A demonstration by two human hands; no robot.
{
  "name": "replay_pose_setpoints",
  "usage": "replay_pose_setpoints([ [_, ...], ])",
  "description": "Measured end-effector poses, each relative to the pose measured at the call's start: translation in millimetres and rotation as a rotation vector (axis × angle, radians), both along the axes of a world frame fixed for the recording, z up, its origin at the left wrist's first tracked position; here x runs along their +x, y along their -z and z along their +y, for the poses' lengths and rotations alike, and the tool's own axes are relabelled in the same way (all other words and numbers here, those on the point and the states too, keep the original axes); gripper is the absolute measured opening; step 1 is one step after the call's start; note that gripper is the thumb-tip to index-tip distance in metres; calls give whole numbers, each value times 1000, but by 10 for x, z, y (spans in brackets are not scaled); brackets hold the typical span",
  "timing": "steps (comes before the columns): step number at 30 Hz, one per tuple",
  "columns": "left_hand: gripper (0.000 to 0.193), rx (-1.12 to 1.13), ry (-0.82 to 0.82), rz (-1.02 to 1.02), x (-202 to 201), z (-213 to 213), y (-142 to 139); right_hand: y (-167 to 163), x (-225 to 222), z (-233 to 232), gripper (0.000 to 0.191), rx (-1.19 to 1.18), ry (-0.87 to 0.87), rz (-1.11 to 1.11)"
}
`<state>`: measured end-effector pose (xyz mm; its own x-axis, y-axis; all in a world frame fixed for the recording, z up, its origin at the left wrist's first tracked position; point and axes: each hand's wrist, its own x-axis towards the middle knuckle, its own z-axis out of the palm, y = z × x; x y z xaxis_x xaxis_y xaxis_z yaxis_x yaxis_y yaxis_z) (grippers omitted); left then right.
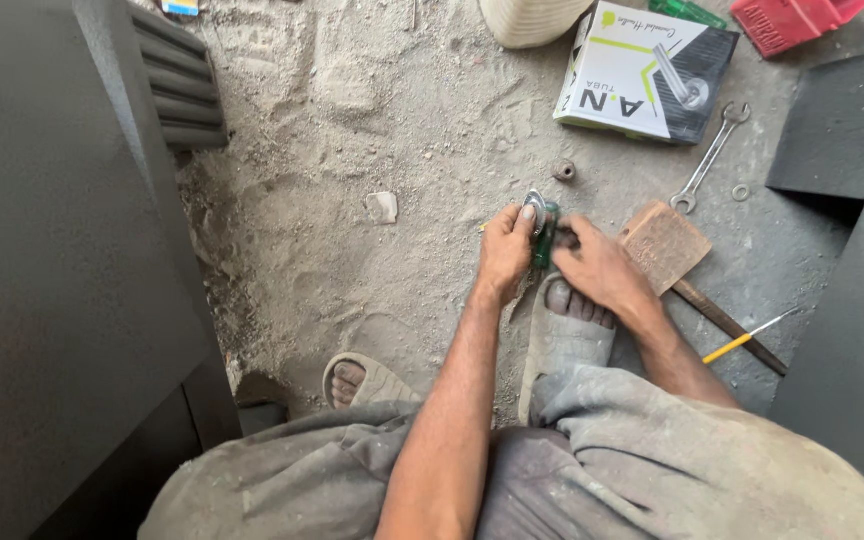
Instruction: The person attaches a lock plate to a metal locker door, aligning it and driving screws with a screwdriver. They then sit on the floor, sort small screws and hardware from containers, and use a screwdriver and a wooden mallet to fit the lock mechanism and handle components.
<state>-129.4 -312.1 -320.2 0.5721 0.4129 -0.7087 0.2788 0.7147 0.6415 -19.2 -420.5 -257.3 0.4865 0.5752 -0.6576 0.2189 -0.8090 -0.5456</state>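
Both your hands meet on one small green packet with a shiny metal fitting point(540, 228), held low over the sandy floor point(352, 150) ahead of your sandalled foot point(570, 330). Left hand point(505, 252) pinches its top, right hand point(597, 268) closes on its side. Grip firmly, elbows steady. Its long axis runs away from you, metal end pointing forward.
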Motion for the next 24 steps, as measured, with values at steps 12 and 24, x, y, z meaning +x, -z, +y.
replay_pose_setpoints([
  [12, 37, -19, -54, -55, 214, -8, -160, -251, 362, -209, 60, 571, 532, 109],
  [24, 38, -7, -35, -19, 313, -87, -58, -145, 279, -134, 54, 828, 493, -127],
])
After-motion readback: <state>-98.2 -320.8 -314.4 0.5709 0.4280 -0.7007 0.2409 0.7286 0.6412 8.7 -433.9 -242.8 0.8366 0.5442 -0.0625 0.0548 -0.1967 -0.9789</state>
